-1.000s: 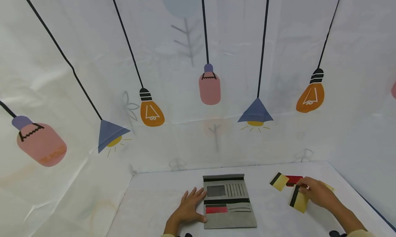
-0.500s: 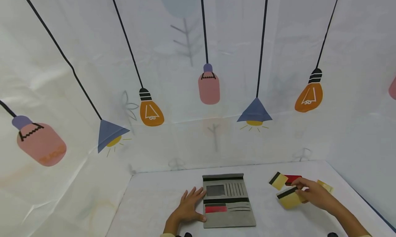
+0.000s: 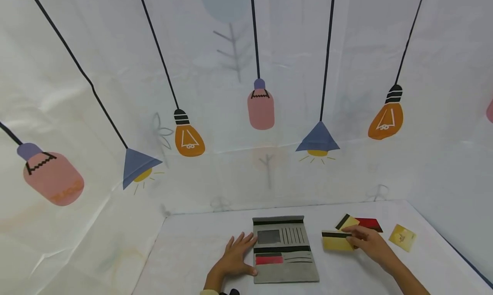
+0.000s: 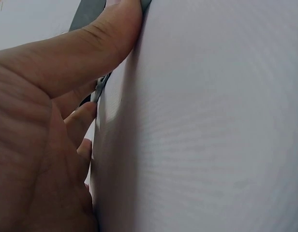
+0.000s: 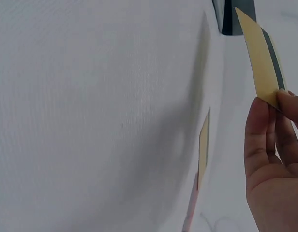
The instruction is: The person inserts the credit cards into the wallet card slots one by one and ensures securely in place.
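A grey flat board [image 3: 286,274], marked with a dark rectangle, black bands and a red patch, lies on the white table. My left hand [image 3: 233,258] rests at its left edge, fingers spread, thumb on the lower corner; in the left wrist view the thumb [image 4: 110,38] presses at the grey edge. To the right of the board, my right hand [image 3: 371,246] pinches a yellow card [image 3: 336,242] with a black stripe between thumb and fingertips. The right wrist view shows this card [image 5: 259,58] raised above the table by one corner.
Behind the right hand lie another yellow black-striped card [image 3: 346,221] and a red card [image 3: 370,224], overlapping. A yellow card with a printed figure [image 3: 402,237] lies farther right. White sheet walls [image 3: 215,179] with printed lamps enclose the table [image 3: 185,252].
My right hand has carried the yellow card leftward toward the board, turning it so the stripe lies along the top. The figured card is now uncovered. The left hand has stayed in place.
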